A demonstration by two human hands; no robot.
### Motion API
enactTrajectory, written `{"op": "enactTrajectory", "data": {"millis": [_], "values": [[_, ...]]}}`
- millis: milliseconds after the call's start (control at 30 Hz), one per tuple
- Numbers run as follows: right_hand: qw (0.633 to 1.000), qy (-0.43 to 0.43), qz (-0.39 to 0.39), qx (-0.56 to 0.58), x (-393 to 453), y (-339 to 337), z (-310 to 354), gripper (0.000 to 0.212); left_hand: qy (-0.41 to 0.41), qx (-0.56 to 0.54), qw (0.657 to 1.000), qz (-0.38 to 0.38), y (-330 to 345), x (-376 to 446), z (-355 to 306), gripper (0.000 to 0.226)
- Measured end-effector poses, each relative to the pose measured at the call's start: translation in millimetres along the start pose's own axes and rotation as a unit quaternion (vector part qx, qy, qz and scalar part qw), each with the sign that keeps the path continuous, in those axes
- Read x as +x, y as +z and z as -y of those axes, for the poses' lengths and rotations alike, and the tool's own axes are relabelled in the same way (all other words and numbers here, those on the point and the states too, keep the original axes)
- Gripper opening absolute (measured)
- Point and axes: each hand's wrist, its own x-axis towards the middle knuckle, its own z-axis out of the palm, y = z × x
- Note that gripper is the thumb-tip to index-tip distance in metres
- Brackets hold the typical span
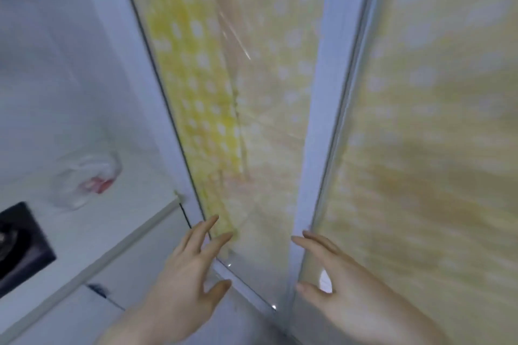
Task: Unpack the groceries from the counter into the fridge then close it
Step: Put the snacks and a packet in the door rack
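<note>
The frame is motion-blurred. A tall fridge fills the middle and right, with two doors covered in a yellow, white-dotted pattern: a left door [252,120] and a right door [420,148], separated by a pale vertical strip [316,120]. My left hand [185,269] is open with fingers spread, its fingertips at the left door's lower left edge. My right hand [344,283] is open, fingers straight, reaching at the inner edge of the right door. Both hands hold nothing. On the white counter [117,221] to the left lies a clear plastic bag [87,179] with something red inside.
A black stove top [22,244] sits at the counter's left end. White cabinet fronts [92,314] run below the counter, close to my left forearm. A white wall rises behind the counter.
</note>
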Motion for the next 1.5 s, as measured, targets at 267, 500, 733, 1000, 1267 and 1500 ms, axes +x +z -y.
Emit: {"op": "enactTrajectory", "data": {"millis": [267,500,733,1000,1267,1500], "values": [[0.986,-0.152,0.07,-0.009,96.3,47.5,117.3,0.064,-0.196,0.022,0.97,-0.143,-91.1,-89.3,122.1,0.074],[0.972,-0.21,0.107,-0.017,154.2,111.0,230.4,0.074,-0.263,0.025,0.947,-0.185,-116.5,-163.0,213.4,0.075],[0.942,-0.285,0.176,-0.034,202.1,191.3,322.3,0.072,-0.352,0.011,0.911,-0.215,-124.3,-243.9,282.8,0.074],[0.888,-0.368,0.267,-0.067,250.9,263.2,413.7,0.071,-0.472,-0.01,0.845,-0.249,-120.0,-315.6,329.6,0.075],[0.811,-0.445,0.369,-0.092,292.2,325.8,515.1,0.073,-0.593,0.0,0.76,-0.266,-138.4,-359.4,361.7,0.077],[0.725,-0.512,0.444,-0.122,313.7,398.8,600.7,0.074,-0.68,-0.01,0.676,-0.283,-151.9,-393.3,369.1,0.077]]}}
